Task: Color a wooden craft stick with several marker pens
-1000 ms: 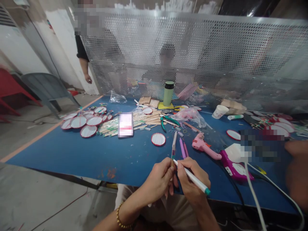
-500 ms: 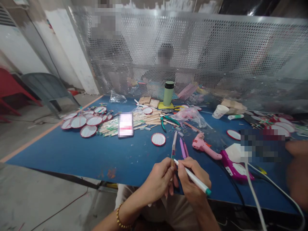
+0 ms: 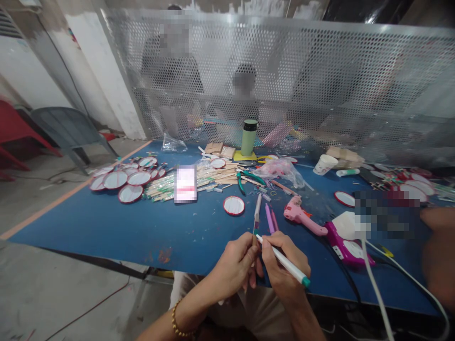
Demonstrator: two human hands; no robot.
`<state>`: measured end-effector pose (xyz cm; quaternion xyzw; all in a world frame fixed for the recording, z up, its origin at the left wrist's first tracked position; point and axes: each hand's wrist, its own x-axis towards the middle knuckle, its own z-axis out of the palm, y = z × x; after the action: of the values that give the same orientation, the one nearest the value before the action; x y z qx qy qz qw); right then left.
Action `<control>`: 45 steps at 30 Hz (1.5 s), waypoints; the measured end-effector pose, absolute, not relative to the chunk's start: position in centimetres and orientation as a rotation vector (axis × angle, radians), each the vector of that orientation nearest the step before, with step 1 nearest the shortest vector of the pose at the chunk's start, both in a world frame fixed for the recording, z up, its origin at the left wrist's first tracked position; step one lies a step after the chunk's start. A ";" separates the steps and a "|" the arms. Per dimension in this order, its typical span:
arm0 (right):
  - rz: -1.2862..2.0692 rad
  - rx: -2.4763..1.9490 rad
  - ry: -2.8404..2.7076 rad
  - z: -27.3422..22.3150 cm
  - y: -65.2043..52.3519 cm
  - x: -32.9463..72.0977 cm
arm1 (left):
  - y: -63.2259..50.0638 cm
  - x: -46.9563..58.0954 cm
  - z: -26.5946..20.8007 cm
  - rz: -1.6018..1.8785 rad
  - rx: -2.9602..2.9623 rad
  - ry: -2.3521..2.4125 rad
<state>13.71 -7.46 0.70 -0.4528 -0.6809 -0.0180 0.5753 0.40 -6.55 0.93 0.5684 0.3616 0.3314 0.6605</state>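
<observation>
Low over the table's front edge, my left hand (image 3: 234, 260) is closed on a small wooden stick (image 3: 255, 240), part of which the fingers hide. My right hand (image 3: 286, 270) grips a white marker (image 3: 289, 264) with a green end, its tip at the top of the stick, where a green patch shows. Just beyond the hands lie a slim whitish piece (image 3: 258, 207), whose kind I cannot tell, and a purple marker (image 3: 269, 218). A round white disc with a red rim (image 3: 233, 206) rests flat to their left.
A pink glue gun (image 3: 302, 215) and a magenta power strip (image 3: 350, 248) with cables lie right. Farther back are teal-handled pliers (image 3: 241, 183), wooden sticks (image 3: 227, 175), a green bottle (image 3: 249, 138) and a paper cup (image 3: 325, 164). Red-rimmed discs (image 3: 115, 180) pile up left. A perforated metal screen (image 3: 284, 71) stands behind.
My hands stay almost in place, the marker shifting very slightly left at its rear end. Behind the screen, a person on the left has moved a little to the right.
</observation>
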 end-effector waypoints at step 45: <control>0.002 -1.046 -1.576 1.0 -7.6 13.6 | -6.6 0.3 1.2 0.747 1.263 0.802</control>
<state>13.61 -7.58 1.00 -0.4483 -0.6758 0.0010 0.5851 0.27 -6.61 1.19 0.5604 0.3558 0.3314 0.6704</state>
